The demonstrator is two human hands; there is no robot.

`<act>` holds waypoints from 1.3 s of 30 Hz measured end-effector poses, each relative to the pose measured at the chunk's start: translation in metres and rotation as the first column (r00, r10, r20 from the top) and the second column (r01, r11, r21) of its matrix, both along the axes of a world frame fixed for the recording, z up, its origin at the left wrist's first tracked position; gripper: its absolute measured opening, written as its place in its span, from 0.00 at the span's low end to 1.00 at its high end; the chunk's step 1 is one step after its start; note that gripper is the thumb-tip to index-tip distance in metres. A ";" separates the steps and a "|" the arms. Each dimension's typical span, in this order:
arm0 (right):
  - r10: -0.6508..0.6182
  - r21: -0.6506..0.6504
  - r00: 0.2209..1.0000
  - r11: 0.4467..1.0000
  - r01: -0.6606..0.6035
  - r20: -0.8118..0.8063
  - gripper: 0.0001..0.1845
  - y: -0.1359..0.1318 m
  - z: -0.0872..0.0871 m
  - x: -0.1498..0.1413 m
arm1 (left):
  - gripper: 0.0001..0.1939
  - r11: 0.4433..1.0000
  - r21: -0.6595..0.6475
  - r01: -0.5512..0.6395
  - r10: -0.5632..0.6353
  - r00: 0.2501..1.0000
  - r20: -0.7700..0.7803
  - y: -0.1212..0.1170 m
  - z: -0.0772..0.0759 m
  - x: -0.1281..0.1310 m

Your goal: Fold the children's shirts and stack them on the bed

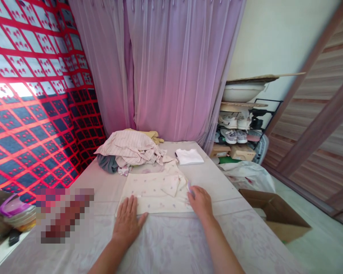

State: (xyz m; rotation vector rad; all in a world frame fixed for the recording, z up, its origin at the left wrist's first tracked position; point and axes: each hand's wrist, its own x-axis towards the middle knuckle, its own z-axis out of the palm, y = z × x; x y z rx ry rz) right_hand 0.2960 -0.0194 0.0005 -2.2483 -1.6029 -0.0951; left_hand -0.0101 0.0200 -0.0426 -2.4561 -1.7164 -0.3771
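Note:
A cream shirt (154,192) with small printed motifs lies flattened and partly folded on the bed. One sleeve (171,185) is laid across its right part, and another part of the cloth stretches back toward the pile. My left hand (128,219) rests flat on the shirt's near left corner, fingers stretched out. At its right end, my right hand (200,201) has its fingers curled on the shirt's edge, close to a bit of purple trim. Behind it sits a folded white garment (189,156).
A heap of clothes, with a striped pink garment (131,146) on top, lies at the bed's far left. Pink curtains (171,76) hang behind. To the right stand a shoe rack (240,121) and an open cardboard box (286,224). A pixelated patch covers something at left.

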 end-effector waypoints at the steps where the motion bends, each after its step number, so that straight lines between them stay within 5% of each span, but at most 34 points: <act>1: -0.014 0.002 1.000 1.000 0.014 -0.008 0.18 0.003 -0.009 0.001 | 0.37 1.000 -0.023 0.001 -0.001 1.000 -0.002 0.000 0.002 -0.001; 6: -0.036 -0.024 0.997 0.999 0.034 -0.062 0.20 0.005 -0.037 0.004 | 0.29 0.991 -0.128 -0.022 0.030 0.998 0.057 0.003 0.032 0.021; 10: -0.034 -0.037 0.994 0.999 0.030 -0.102 0.19 0.005 -0.038 0.007 | 0.16 0.966 -0.184 0.182 -0.153 0.975 0.161 0.007 0.057 0.075; 14: -0.029 0.006 0.992 1.000 0.030 -0.124 0.17 0.005 -0.039 0.007 | 0.14 0.941 -0.210 0.265 -0.231 0.958 0.172 0.016 0.060 0.125; 18: -0.029 0.046 0.990 0.998 0.036 -0.139 0.16 0.005 -0.041 0.006 | 0.14 0.948 -0.223 0.228 -0.216 0.973 0.077 0.028 0.057 0.145; 23: -0.043 0.012 0.985 0.999 0.046 -0.167 0.16 0.005 -0.033 0.003 | 0.11 0.940 -0.217 0.264 -0.276 0.961 -0.027 0.043 0.073 0.140; 32: -0.073 -0.027 0.975 0.997 0.068 -0.211 0.17 0.003 -0.023 -0.001 | 0.18 0.994 -0.014 0.109 -0.109 0.989 -0.103 0.076 0.153 0.097; 36: -0.037 -0.033 0.961 0.999 0.029 -0.275 0.13 0.004 -0.026 0.006 | 0.17 0.993 -0.092 0.071 -0.052 0.980 0.194 0.079 0.158 0.079; 39: -0.005 -0.053 0.931 0.998 -0.016 -0.366 0.11 0.005 -0.028 0.014 | 0.16 0.957 -0.233 0.174 -0.016 0.832 0.555 0.073 0.144 0.064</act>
